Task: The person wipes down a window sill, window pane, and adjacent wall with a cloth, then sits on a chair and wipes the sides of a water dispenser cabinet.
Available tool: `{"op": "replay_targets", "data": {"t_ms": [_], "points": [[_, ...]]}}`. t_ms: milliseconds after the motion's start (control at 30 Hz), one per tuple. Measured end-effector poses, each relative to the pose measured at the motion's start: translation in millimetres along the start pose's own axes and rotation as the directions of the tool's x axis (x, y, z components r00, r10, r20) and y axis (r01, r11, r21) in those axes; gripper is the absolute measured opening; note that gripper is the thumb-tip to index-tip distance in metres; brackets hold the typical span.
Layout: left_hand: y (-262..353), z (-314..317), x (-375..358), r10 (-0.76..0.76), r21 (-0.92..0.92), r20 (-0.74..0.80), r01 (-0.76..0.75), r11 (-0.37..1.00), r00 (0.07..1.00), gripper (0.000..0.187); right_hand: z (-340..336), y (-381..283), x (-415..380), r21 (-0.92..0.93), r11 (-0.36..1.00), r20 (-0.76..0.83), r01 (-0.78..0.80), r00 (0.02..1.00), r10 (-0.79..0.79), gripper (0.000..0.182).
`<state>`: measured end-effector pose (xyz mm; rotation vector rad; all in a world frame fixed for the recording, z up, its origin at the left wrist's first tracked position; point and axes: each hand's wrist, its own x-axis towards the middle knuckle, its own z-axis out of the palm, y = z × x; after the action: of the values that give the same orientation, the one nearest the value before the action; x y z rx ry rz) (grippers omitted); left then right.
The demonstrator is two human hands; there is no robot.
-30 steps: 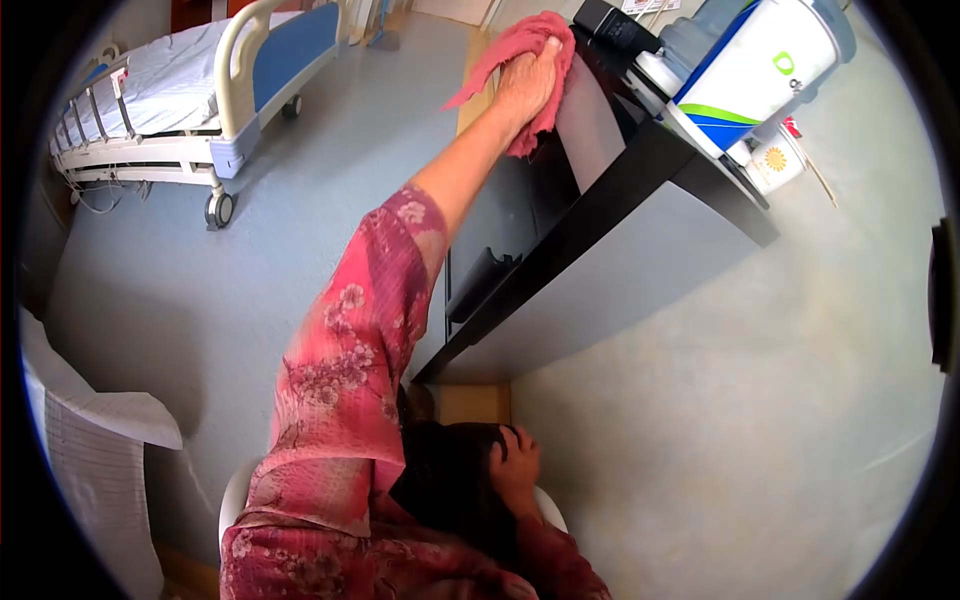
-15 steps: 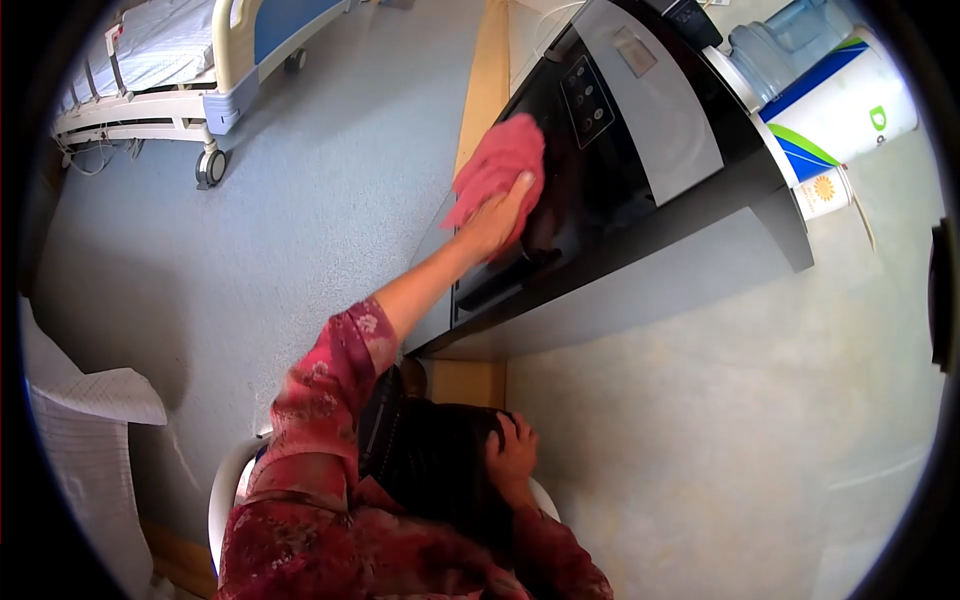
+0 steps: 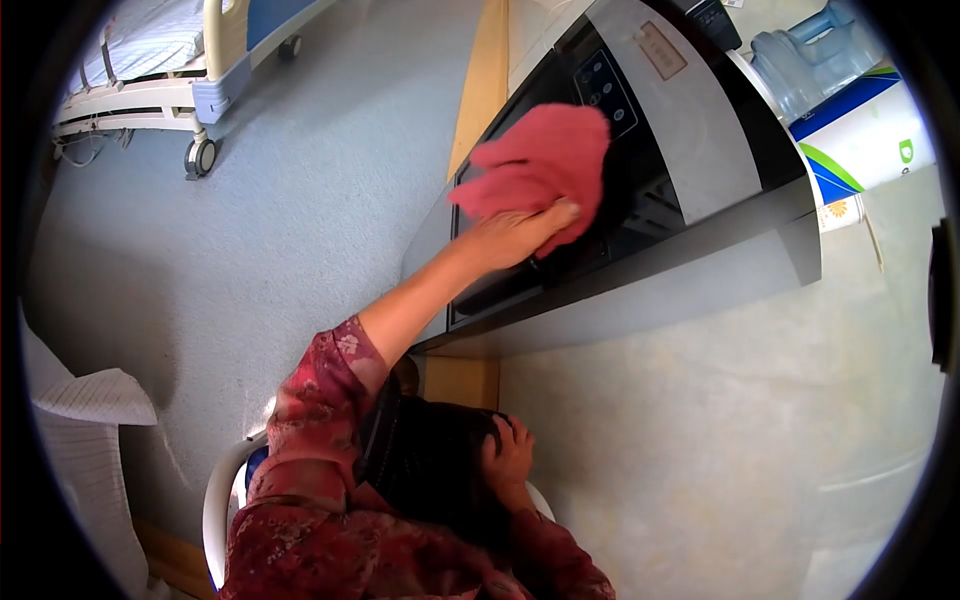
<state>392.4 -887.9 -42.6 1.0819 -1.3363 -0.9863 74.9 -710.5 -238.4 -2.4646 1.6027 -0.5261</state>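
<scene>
My left hand is closed on a pink cloth, which it holds against the glossy black front of what looks like a water dispenser. The cloth is bunched under the fingers and spreads out beyond them, just below the button panel. Part of the black front is hidden behind the cloth and hand. Lower down, my right hand rests on my dark-clothed leg, fingers a little apart and holding nothing.
A clear blue water jug and a white, blue and green package stand beyond the dispenser. At the upper left is a wheeled bed. White striped fabric hangs at the left. I sit on a white chair.
My left hand has moved to the right across the black front with the pink cloth, which now spreads wider. The view has shifted slightly. My right hand stays on my leg.
</scene>
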Motion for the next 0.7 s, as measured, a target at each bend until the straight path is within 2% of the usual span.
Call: {"op": "replay_targets", "data": {"t_ms": [33,100,167,233,300,333,367,467,567,667,700], "points": [[8,2,9,0.174,0.051,-0.016,-0.173,0.984,0.985,0.065,0,0,1,-0.004,1.0,-0.002,-0.003,1.0,0.003,0.043],[24,6,36,0.105,-0.109,-0.232,-0.133,0.985,0.967,0.07,0,-4,0,0.008,1.0,0.007,-0.027,1.0,0.027,0.043],[14,-2,75,0.119,-0.21,-0.331,-0.196,0.958,0.936,0.075,-1,-4,-1,0.017,0.998,0.026,-0.053,0.998,0.053,0.043],[-2,-21,109,0.06,-0.144,-0.371,-0.122,0.982,0.927,0.081,0,-2,1,0.034,0.999,0.021,-0.041,0.999,0.04,0.043],[-35,-35,137,0.065,-0.086,-0.427,-0.112,0.99,0.902,0.085,0,0,4,0.047,0.998,0.03,-0.051,0.998,0.049,0.043],[-52,-38,141,0.026,-0.071,-0.422,-0.061,0.996,0.906,0.085,0,0,5,0.061,0.997,0.036,-0.051,0.998,0.049,0.043],[-75,-43,147,-0.104,-0.066,-0.39,0.085,0.994,0.915,0.087,1,2,6,0.061,0.996,0.05,-0.059,0.997,0.056,0.043],[-157,-44,145,-0.19,-0.032,-0.374,0.192,0.981,0.908,0.088,3,6,8,0.054,0.998,0.062,-0.039,0.997,0.036,0.042],[-225,-34,111,-0.32,-0.058,-0.321,0.319,0.946,0.891,0.088,4,5,11,0.067,0.996,0.1,-0.05,0.994,0.044,0.041],[-242,-10,47,-0.362,-0.101,-0.305,0.348,0.932,0.881,0.091,3,3,12,0.054,0.997,0.124,-0.058,0.991,0.05,0.04],[-236,-2,25,-0.424,-0.071,-0.284,0.422,0.904,0.86,0.094,3,3,11,0.055,0.996,0.148,-0.072,0.987,0.063,0.04]]}}
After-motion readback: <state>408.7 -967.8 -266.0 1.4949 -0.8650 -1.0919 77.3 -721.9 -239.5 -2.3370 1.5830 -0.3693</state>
